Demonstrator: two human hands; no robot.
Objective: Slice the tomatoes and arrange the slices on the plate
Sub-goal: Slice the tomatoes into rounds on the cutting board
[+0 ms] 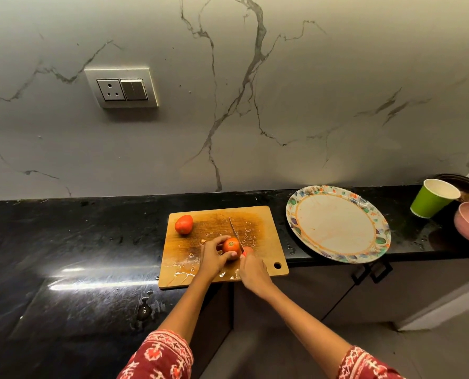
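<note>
Two red round tomatoes on wet wooden cutting board: spare parked far-left, other pinned by left hand, fingers curled round for steadiness. Right hand wrapped on steel-bladed knife, cutting. Flowered paper plate waiting right, bare of slices.

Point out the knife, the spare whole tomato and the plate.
Steel-bladed knife (234, 233), head view, mid-blade.
Whole red tomato (184, 224), head view, centre of skin.
Round floral-rimmed paper plate (337, 224), head view, bare centre.
</note>
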